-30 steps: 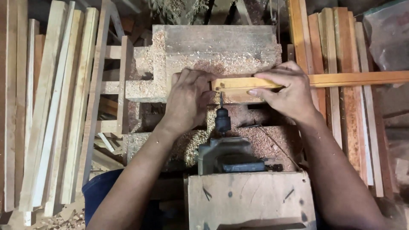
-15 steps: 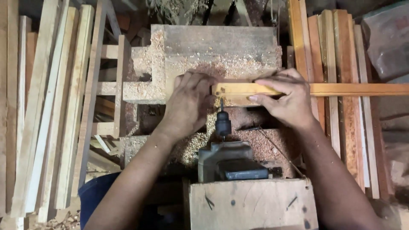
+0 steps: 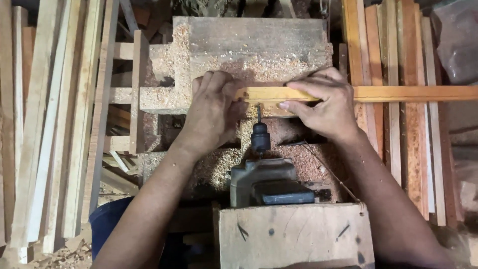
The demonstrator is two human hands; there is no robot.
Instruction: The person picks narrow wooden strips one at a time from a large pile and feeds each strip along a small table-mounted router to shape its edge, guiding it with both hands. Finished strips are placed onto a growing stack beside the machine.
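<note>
Wooden strip (image 3: pixel 398 93) pinched flat by both hands' fingers (image 3: pixel 303 89) wants steady, square pressure onto the drill bit (image 3: pixel 258 112).

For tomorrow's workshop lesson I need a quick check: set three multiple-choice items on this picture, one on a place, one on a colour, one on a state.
1. Where does the wooden strip lie?
A. Across the sawdust-covered block, against the drill bit
B. Upright among the stacked slats on the left
C. On the wooden box at the bottom

2. What colour is the strip?
A. Blue
B. Yellowish orange
C. White

3. How do the hands stand to the strip?
A. Both clear of it
B. Only the left hand touches it
C. Both press on it

Answers:
1 A: it spans the block, and the bit meets its near edge.
2 B: its face is yellow-orange.
3 C: the left hand covers its end, and the right hand grips it.
</note>
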